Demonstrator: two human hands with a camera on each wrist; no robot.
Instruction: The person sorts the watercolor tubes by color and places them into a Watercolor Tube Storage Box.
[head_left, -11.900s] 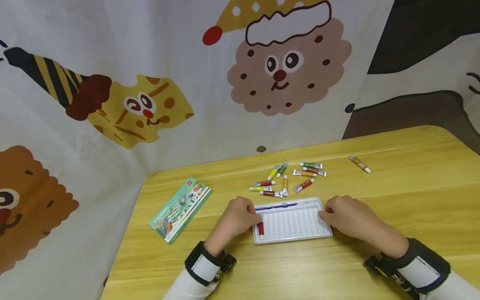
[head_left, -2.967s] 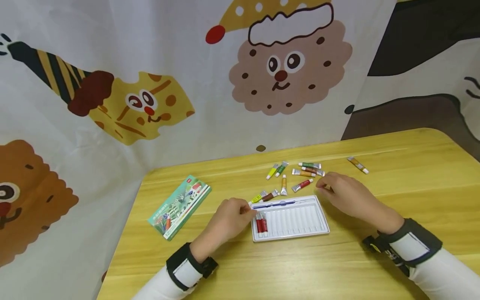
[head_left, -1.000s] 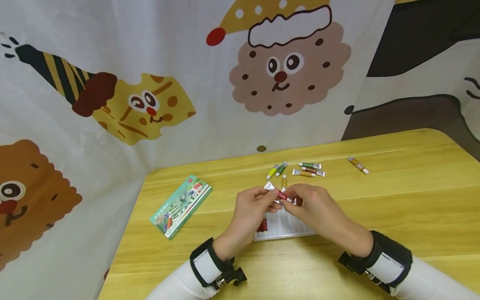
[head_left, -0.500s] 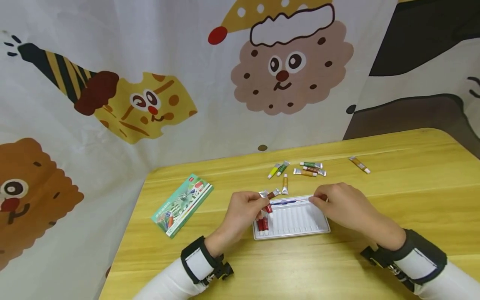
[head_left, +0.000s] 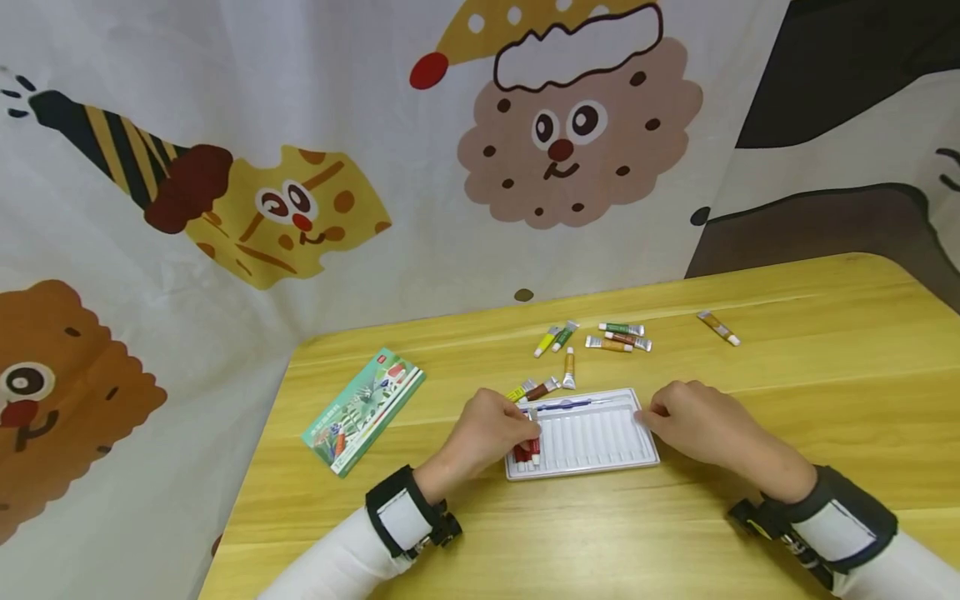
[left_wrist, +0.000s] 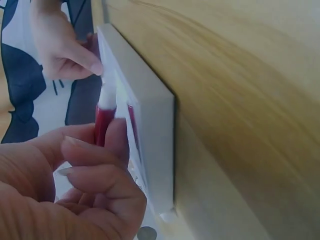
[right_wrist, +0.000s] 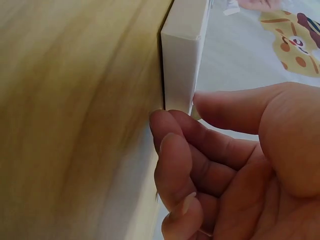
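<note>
My left hand (head_left: 491, 429) pinches a red paint tube (left_wrist: 104, 122) between thumb and fingers, its white cap pointing away from the hand. It holds the tube over the left end of the white plastic tray (head_left: 600, 442), next to other red tubes (head_left: 521, 457) lying in the slots; the hand partly hides them. My right hand (head_left: 697, 425) is at the tray's right edge. In the right wrist view, the thumb (right_wrist: 225, 107) lies at the rim and curled fingers touch the outer wall near the corner. A blue paintbrush (head_left: 566, 406) lies in the tray's back groove.
Yellow and brown tubes (head_left: 542, 389) lie just behind the tray, an ochre tube (head_left: 569, 368) beside them. Farther back are green, yellow, brown and ochre tubes (head_left: 618, 343). One ochre tube (head_left: 718, 328) lies apart at right. A green paint box (head_left: 363, 412) is on the left.
The red tube came off the table and passed between both hands. My left hand has lowered it toward the tray's left slots. My right hand has returned to the tray's right edge.
</note>
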